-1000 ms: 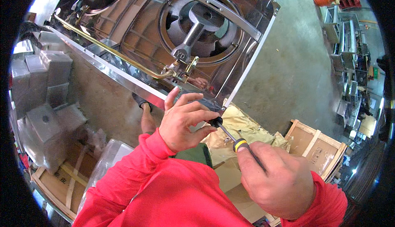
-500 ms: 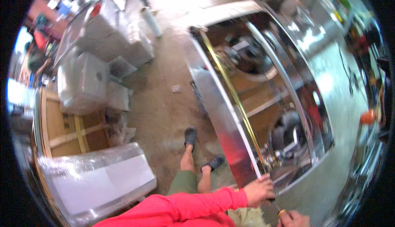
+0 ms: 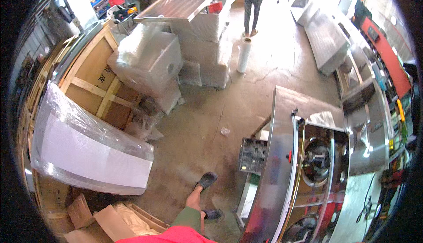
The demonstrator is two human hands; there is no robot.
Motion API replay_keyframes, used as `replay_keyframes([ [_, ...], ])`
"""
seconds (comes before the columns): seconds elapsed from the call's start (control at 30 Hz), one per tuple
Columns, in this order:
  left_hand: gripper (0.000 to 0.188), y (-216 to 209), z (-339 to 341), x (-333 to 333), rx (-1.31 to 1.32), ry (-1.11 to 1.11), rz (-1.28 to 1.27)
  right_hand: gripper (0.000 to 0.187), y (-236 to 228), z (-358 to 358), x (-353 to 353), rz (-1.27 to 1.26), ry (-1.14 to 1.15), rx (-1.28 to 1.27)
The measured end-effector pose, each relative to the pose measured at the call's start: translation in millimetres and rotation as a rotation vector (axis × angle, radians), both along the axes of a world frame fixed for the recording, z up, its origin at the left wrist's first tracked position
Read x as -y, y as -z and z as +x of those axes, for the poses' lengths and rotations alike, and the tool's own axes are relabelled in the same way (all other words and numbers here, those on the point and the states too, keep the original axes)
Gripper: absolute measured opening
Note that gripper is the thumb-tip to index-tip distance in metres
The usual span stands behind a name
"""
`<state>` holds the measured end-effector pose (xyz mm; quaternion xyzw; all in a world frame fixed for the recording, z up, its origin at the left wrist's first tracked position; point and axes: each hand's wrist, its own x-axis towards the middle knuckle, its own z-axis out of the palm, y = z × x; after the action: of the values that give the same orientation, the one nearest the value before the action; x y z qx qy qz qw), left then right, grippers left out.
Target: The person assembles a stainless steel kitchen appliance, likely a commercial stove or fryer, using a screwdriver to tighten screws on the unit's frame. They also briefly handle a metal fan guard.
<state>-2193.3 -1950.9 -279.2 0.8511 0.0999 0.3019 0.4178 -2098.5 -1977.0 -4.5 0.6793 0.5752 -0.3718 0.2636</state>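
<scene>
1. Both the left hand and the right hand lie outside the view, so whether they are spread, pressed together or pinching something cannot be told.
2. The person's red top (image 3: 176, 235) shows at the lower edge, with green shorts (image 3: 188, 218) and two dark shoes (image 3: 206, 180) on the concrete floor (image 3: 194, 141) above it.
3. The stove (image 3: 274, 181) stands at the lower right, to the right of the shoes, its near end cut off by the lower edge.
4. Its top is open. A brass pipe (image 3: 297, 177) runs along the inside of the front panel, and two round burners sit to the right of that pipe, the far burner (image 3: 315, 158) in fuller view than the near one.
5. A red knob (image 3: 289, 156) sits on the front.
6. A black crate (image 3: 252, 155) stands just left of the stove.
7. On the left lies a white panel (image 3: 92, 150) in clear film, beside a wooden crate (image 3: 90, 88); an open carton (image 3: 112, 223) is below.
8. Farther off are wrapped boxes (image 3: 154, 57), an upright film roll (image 3: 243, 57) and a person in patterned trousers (image 3: 253, 11), standing well apart from the stove.
</scene>
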Motion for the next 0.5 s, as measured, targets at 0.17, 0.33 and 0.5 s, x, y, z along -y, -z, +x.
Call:
replay_keyframes([
  [0.17, 0.016, 4, -12, -24, -0.037, -0.034, 0.009, 0.021, -12, -18, -44, -0.096, -0.445, 0.183],
  [0.33, 0.020, 13, -17, -22, -0.053, 0.010, 0.007, 0.024, 9, -11, -36, 0.166, 0.264, -0.100],
  [0.5, 0.019, 30, -13, -21, -0.079, -0.012, 0.039, 0.033, 42, -5, -6, 0.117, 1.098, -0.172],
])
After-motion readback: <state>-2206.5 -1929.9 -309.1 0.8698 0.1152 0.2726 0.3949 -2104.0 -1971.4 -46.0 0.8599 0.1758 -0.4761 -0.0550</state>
